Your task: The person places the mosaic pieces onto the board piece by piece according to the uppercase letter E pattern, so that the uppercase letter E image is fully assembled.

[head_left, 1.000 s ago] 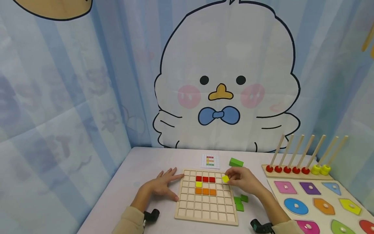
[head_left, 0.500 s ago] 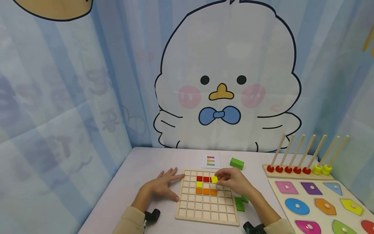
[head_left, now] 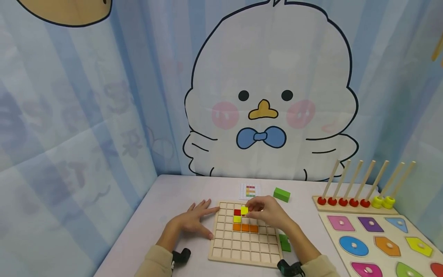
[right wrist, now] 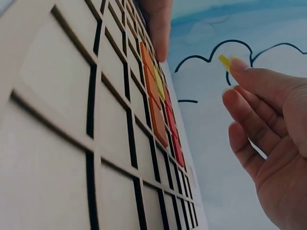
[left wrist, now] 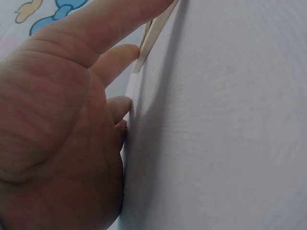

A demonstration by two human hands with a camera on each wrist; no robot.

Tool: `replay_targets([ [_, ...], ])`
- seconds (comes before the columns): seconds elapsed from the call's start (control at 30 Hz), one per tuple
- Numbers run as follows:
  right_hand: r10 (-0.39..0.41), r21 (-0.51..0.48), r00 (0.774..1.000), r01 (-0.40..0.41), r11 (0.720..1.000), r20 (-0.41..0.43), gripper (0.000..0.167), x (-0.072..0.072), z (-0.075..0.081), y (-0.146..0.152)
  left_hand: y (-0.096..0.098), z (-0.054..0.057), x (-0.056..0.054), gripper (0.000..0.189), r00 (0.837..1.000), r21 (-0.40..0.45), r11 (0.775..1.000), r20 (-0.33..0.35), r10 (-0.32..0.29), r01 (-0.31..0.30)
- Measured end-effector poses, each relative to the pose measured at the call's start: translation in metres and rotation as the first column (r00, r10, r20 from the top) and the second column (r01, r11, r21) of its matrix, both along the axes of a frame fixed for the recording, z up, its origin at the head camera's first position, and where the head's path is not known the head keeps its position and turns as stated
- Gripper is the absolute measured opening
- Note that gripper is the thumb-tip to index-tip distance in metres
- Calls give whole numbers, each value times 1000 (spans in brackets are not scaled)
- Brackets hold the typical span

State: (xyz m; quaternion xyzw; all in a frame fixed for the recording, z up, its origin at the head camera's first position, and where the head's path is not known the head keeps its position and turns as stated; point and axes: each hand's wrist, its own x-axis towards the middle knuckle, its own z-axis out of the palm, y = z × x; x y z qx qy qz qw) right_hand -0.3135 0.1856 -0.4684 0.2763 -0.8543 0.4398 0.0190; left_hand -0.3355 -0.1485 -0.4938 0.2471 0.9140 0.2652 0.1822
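Note:
Over the wooden grid board (head_left: 247, 246), my right hand (head_left: 271, 212) pinches a yellow square tile (head_left: 244, 210) between thumb and fingers. In the right wrist view that tile (right wrist: 224, 63) is held clear of the board. Spread at the board's left edge, my left hand (head_left: 190, 221) touches the frame with thumb and index finger; the left wrist view shows its palm (left wrist: 53, 110). Set in the grid are red tiles (right wrist: 173, 127), a yellow tile (head_left: 237, 219) beneath the leftmost red one, and a row of orange tiles (head_left: 245, 227). The held tile and hand partly cover the red row.
A pattern card (head_left: 250, 190) lies behind the board, with a green block (head_left: 282, 194) right of it. Green tiles (head_left: 285, 243) lie at the board's right edge, partly behind my forearm. Farther right are a peg rack (head_left: 356, 206) with beads and a shape puzzle (head_left: 370, 238).
My right hand has carried the yellow tile leftward from the board's right side to above the red row. The left hand has stayed at the board's edge.

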Motion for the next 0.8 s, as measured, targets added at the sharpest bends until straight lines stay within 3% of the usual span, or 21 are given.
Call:
replay_targets([
  [0.3,22,11,998,-23,1000,52,20,-1,-1,-12,2,-2,0,99,1000,-3,1000,-14,-7,7],
  [0.8,161,96,973,-178,979,166,17,10,-5,-24,1,1,-1,101,1000,7,1000,-7,-10,10],
])
